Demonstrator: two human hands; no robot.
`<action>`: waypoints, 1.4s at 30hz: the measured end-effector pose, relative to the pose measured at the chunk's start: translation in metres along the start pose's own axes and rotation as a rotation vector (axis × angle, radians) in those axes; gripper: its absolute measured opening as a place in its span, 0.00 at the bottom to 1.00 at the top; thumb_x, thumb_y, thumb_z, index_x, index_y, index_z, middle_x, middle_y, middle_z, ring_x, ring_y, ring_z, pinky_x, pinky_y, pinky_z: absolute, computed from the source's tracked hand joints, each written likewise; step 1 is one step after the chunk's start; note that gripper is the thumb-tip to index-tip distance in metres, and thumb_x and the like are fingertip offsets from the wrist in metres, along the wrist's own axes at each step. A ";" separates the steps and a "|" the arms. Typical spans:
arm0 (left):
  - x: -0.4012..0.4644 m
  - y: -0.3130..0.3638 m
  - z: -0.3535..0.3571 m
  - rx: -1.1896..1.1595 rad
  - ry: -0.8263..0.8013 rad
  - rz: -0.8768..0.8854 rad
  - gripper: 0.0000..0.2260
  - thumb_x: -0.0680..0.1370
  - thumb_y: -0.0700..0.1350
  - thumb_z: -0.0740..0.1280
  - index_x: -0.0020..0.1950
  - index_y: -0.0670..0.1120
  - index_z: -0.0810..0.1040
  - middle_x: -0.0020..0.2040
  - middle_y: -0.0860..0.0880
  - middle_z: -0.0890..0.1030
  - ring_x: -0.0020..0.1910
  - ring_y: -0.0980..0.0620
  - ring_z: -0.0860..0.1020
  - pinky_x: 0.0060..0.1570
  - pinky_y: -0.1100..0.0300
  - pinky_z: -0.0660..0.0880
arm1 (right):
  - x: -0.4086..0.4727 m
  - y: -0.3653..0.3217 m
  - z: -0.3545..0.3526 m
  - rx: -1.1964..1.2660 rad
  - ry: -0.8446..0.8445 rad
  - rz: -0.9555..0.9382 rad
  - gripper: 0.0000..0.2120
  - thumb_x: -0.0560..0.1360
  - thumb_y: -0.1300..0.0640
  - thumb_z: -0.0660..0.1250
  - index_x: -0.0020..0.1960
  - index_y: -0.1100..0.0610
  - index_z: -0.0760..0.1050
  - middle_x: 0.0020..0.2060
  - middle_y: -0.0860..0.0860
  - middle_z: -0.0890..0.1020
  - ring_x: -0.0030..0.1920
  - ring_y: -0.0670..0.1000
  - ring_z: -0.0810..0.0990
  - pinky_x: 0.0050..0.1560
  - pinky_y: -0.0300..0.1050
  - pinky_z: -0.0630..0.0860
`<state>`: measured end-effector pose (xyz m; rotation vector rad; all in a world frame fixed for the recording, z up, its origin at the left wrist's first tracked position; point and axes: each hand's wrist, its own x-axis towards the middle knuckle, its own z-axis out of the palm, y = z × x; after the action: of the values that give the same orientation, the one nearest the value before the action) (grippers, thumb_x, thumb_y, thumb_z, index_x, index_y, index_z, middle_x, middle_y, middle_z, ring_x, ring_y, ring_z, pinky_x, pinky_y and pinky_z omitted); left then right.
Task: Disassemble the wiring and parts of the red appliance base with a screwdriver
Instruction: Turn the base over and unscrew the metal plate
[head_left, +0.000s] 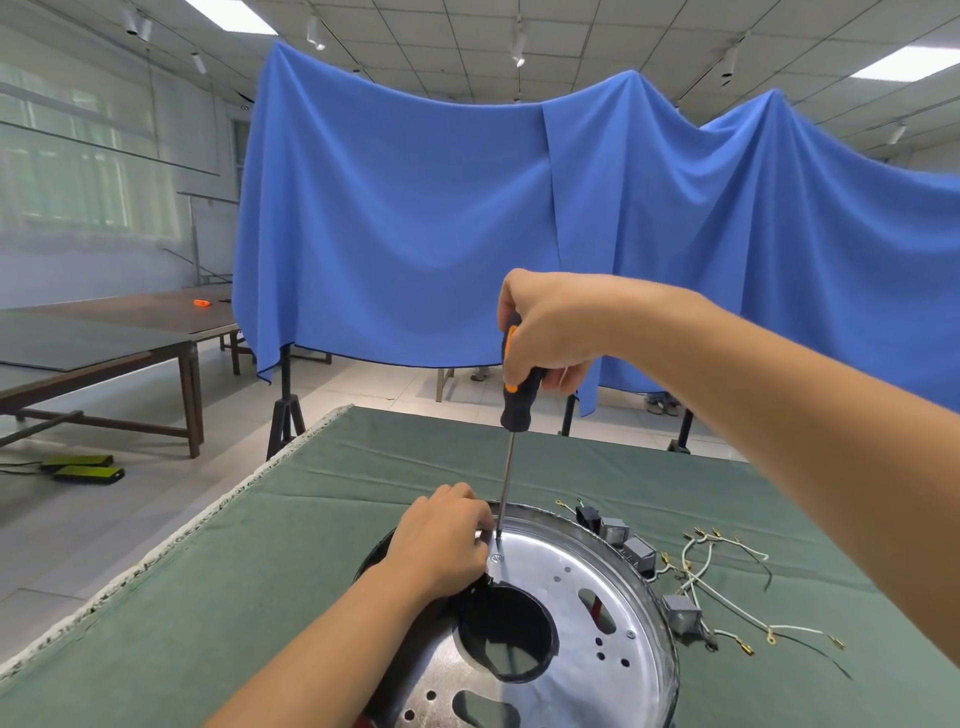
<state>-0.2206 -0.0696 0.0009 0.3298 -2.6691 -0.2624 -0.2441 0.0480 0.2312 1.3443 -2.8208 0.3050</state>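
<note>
Your left hand (441, 540) pinches near the silver screw (497, 558) on the round metal plate (576, 613); at twelve o'clock, your right hand (550, 332) grips the upright black-and-orange screwdriver (511, 395), tip just above it.

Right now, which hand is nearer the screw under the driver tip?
Left. The left hand rests right beside the screw; the right hand grips the screwdriver handle high above it.

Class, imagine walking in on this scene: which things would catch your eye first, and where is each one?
First the blue cloth hung wide across the background. Then the right hand holding a screwdriver upright, its tip by a screw on the shiny metal plate near the left hand. Loose white wires lie right of the plate on the green table cover.
</note>
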 end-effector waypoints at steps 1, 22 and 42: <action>0.000 0.000 0.000 0.004 -0.003 0.005 0.11 0.77 0.48 0.61 0.57 0.53 0.78 0.58 0.54 0.74 0.56 0.52 0.71 0.49 0.61 0.64 | -0.001 0.001 0.001 -0.030 0.030 0.022 0.17 0.73 0.52 0.71 0.53 0.57 0.66 0.40 0.55 0.81 0.33 0.53 0.82 0.35 0.48 0.82; -0.001 -0.003 0.005 0.057 0.005 0.027 0.10 0.77 0.49 0.60 0.56 0.51 0.77 0.55 0.52 0.73 0.53 0.51 0.71 0.46 0.60 0.64 | -0.010 -0.010 -0.002 -0.098 -0.010 -0.043 0.06 0.76 0.62 0.61 0.50 0.61 0.75 0.37 0.56 0.82 0.29 0.51 0.79 0.31 0.42 0.79; 0.000 -0.003 0.006 0.059 -0.009 -0.002 0.12 0.77 0.49 0.60 0.57 0.52 0.77 0.56 0.53 0.73 0.56 0.51 0.70 0.53 0.58 0.66 | -0.013 -0.001 0.006 -0.364 0.213 0.029 0.20 0.75 0.42 0.64 0.34 0.55 0.67 0.21 0.47 0.73 0.21 0.47 0.71 0.28 0.39 0.60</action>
<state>-0.2226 -0.0713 -0.0054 0.3505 -2.6890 -0.1865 -0.2340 0.0564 0.2245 1.1214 -2.5608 -0.0621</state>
